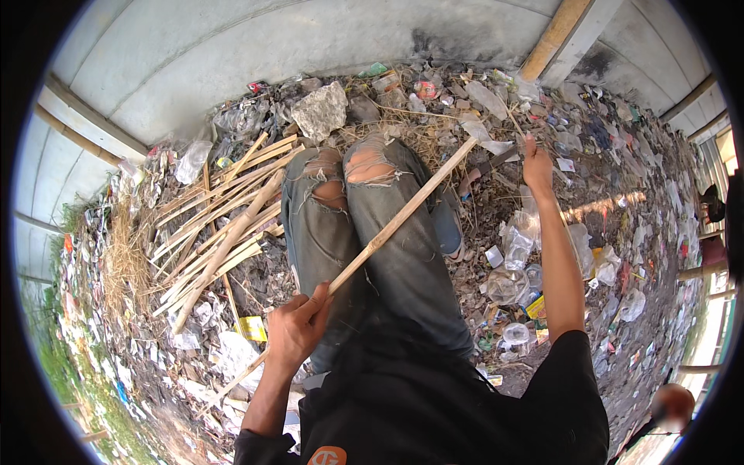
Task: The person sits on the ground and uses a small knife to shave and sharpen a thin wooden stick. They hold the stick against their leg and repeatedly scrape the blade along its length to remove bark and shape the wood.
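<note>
My left hand (297, 325) is closed round a long, pale bamboo stick (407, 211). The stick slants up and to the right across my knees, and its thinner lower part runs down past my wrist. My right hand (537, 167) is a fist to the right of the stick's far end. From that fist a dark-bladed knife (494, 161) appears to reach left, low over the litter; its grip is hidden by my fingers. A thin pale strip (513, 120) shows just above the fist. The knife and the stick's end look close, but whether they touch I cannot tell.
A pile of split bamboo strips (225, 225) lies left of my legs in torn jeans (329, 240). Ahead is a grey rock (320, 111) before a pale sheet wall (310, 39). Plastic litter covers the ground, with clear cups (508, 287) at right.
</note>
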### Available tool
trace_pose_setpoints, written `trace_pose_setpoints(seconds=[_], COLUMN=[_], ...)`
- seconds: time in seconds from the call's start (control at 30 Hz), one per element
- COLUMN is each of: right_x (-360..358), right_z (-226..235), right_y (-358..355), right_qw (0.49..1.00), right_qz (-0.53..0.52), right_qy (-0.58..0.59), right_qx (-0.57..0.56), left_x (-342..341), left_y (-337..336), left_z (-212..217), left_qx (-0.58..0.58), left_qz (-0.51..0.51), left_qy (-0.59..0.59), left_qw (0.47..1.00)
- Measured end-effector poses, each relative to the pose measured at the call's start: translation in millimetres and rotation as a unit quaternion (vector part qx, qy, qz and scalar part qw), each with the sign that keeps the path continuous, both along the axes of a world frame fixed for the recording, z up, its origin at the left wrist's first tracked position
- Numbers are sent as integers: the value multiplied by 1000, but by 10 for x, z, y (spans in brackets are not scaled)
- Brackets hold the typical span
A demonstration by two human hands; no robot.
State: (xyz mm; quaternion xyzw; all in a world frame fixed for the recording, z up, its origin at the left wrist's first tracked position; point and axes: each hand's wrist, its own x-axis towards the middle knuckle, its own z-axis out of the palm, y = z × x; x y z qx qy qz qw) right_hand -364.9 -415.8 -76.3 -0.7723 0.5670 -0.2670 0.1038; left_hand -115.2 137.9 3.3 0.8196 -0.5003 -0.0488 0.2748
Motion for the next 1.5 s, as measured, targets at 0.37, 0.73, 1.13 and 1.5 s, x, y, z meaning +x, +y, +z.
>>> trace_pose_setpoints(seconds=[0.37,0.73,1.13,1.5], right_x=[837,1149,1006,935], right_z=[714,732,759,880], right_y=[1689,1915,2160,2817], right_qw=[783,728,864,913], right_qz=[249,250,299,390], right_qy=[-437,-464,-278,-2], right_qx=[365,439,294,123], left_x=[-38,65,-67,-174], left_y=[-58,-132,-725,-1025], left_z=[-64,44,79,235], left_qx=[-6,46,46,39], left_qz=[17,-3,-18,-5], left_qy=[-8,42,22,13], left_qw=[1000,998,999,999])
